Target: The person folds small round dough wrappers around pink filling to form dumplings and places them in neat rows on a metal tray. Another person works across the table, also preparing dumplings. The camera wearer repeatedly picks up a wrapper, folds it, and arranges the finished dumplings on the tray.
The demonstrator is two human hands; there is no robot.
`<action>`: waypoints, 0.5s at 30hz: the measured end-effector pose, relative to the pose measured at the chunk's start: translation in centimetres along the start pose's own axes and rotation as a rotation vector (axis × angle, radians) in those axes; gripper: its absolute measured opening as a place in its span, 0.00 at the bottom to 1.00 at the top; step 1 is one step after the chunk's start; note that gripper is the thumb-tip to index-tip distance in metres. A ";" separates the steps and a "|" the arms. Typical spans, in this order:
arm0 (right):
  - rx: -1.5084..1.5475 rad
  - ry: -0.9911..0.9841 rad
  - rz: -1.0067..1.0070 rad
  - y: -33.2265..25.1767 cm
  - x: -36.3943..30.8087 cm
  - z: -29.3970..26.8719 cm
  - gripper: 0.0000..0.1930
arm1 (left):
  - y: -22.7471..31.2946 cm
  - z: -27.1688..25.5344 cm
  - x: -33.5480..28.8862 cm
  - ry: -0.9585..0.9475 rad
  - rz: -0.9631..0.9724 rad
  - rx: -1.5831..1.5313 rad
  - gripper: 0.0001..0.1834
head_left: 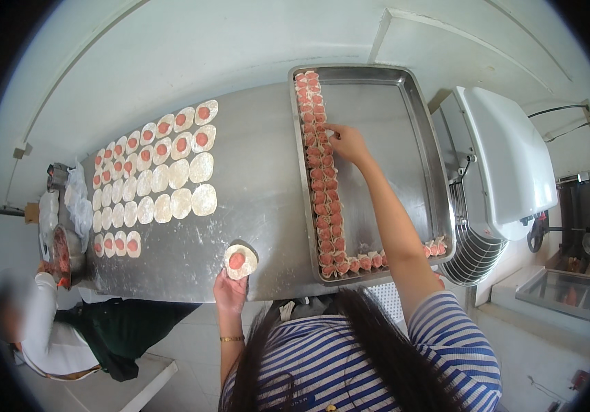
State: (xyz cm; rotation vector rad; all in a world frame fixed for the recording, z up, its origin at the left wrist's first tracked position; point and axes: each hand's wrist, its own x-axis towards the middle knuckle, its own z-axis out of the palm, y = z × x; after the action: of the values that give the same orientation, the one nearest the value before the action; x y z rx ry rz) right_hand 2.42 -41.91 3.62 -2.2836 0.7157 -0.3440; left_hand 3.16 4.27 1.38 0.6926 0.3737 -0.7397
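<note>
A round wrapper (238, 261) with a pink filling in its middle lies toward half past seven from the centre of the view, above the tabletop's (254, 226) near edge. The left hand (230, 291) holds it; its fingers are mostly hidden under the wrapper, which sits at their twelve o'clock, so how far they curl is hard to make out.

At one o'clock from the wrapper, the right hand (347, 143) bends its fingers close together at the double row of filled dumplings (326, 196) in the metal tray (377, 144). Their tips touch or nearly touch the row; whether they grip a dumpling, I cannot tell. The right forearm covers part of the tray's six o'clock row.

Toward eleven o'clock from the wrapper lie rows of wrappers (171, 172), some filled; toward nine, a bowl (75, 264), partly cut off by a co-worker's arm (39, 323).
</note>
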 end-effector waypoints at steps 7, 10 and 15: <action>0.048 0.142 -0.061 1.9 3.3 1.2 0.21 | 0.1 -0.4 -0.1 -0.043 -0.015 -0.061 0.19; 0.064 0.117 -0.039 2.0 4.1 1.2 0.21 | 0.2 -0.7 -0.1 -0.034 -0.016 -0.065 0.20; -0.019 0.124 -0.016 1.9 5.8 0.9 0.20 | 0.3 -1.0 -0.3 -0.003 -0.006 -0.037 0.19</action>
State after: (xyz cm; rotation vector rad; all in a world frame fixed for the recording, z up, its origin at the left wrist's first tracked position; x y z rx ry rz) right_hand 6.77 -45.93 1.93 -2.3025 0.7661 -0.4913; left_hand 3.11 5.25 0.95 0.6551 0.3858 -0.7381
